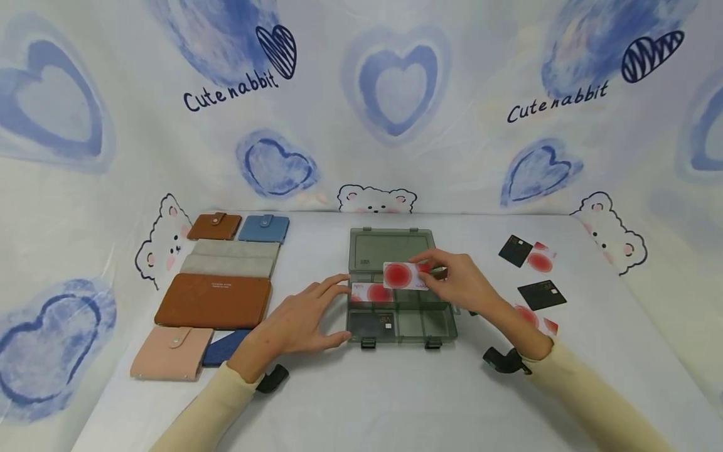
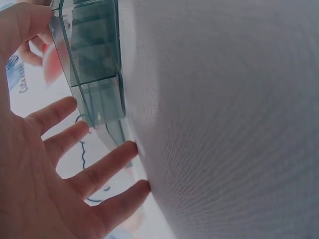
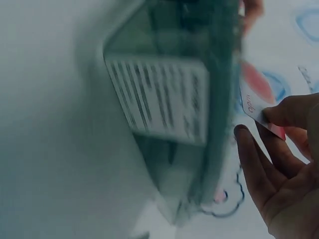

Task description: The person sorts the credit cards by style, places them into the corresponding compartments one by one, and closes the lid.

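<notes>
The right grip (image 1: pixel 454 279) pinches a thin rectangular card (image 1: pixel 397 276), long axis left-to-right, above a translucent plastic box (image 1: pixel 391 248). The left grip's (image 1: pixel 299 321) fingers spread beside it.

Wht tbl (image 1: pixel 384 402) w/ wallets (image 1: pixel 213 301), box (image 1: pixel 437 323), cards (image 1: pixel 541 295)

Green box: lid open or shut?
Open. The lid lies folded back behind the base, whose compartments show uncovered; a black card sits in one, and the right hand holds a red-and-white card over them.

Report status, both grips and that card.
Right grip pinching red-and-white card over green box. Left grip at box's left edge. Lid open, no obstruction visible.
</notes>
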Demonstrator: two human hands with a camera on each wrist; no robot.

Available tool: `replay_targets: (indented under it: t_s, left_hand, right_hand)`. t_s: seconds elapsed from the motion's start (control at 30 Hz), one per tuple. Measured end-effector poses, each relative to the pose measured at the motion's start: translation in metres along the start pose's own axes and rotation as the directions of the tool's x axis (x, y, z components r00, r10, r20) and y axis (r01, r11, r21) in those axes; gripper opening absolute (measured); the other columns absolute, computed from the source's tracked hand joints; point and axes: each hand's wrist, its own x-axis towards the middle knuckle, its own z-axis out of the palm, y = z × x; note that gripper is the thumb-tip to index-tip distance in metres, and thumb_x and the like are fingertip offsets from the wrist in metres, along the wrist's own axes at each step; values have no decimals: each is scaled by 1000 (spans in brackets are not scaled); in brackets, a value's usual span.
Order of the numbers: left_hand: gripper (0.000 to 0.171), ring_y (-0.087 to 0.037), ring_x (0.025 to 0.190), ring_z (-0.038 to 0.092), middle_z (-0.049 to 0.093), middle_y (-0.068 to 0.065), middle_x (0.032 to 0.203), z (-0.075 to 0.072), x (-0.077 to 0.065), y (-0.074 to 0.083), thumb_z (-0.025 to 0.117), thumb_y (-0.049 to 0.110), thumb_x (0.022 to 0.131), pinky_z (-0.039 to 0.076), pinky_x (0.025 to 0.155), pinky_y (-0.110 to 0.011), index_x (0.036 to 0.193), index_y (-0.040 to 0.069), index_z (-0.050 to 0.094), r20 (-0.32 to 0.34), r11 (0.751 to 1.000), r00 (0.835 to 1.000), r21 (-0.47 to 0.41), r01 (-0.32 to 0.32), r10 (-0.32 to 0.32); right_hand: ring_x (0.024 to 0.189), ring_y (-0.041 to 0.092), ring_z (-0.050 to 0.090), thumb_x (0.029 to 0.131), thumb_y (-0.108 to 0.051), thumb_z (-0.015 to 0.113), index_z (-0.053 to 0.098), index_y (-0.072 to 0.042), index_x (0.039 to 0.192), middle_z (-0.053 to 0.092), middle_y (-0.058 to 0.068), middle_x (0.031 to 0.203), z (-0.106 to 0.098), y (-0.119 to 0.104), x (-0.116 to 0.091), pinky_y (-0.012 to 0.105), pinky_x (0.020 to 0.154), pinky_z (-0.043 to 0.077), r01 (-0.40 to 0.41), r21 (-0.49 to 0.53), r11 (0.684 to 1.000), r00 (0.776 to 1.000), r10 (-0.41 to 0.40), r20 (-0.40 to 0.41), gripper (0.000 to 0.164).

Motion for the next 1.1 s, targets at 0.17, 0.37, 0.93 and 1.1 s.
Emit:
replay_targets:
  t_s: [0.17, 0.37, 0.93, 1.1]
  left_hand:
    - [77, -29, 135, 50, 26, 9, 164, -1, 0, -2, 60, 71, 86, 56, 83, -53, 149, 30, 44, 14, 1000, 1000, 0, -1, 1]
    - [76, -31, 136, 49, 27, 9, 164, -2, 1, -2, 64, 69, 86, 55, 84, -54, 148, 30, 45, 13, 1000, 1000, -16, -13, 13]
    - [79, -29, 136, 49, 25, 11, 165, -2, -1, -5, 64, 67, 86, 54, 88, -55, 151, 28, 42, 16, 1000, 1000, -18, -26, 26]
    - [78, -30, 136, 49, 26, 9, 164, -2, -1, -5, 66, 65, 86, 53, 91, -56, 151, 28, 43, 11, 999, 999, -19, -30, 31]
  right_hand:
    - [79, 12, 71, 91, -8, 74, 68, -21, 122, 74, 0, 100, 28, -8, 6, 28, 67, 57, 4, -42, 999, 998, -1, 69, 34]
    - [59, 2, 59, 93, -9, 72, 66, -23, 123, 74, 0, 97, 49, -11, 8, 24, 49, 45, 56, -106, 993, 991, -43, 124, 33]
    - [95, 18, 71, 102, -39, 60, 64, -23, 138, 67, 0, 129, 53, -19, 2, 37, 73, 57, 154, -351, 924, 974, -81, 213, 40]
    - [120, 20, 63, 102, -38, 60, 65, -22, 137, 64, -2, 134, 36, -13, 2, 46, 94, 53, 143, -244, 959, 972, -89, 218, 38]
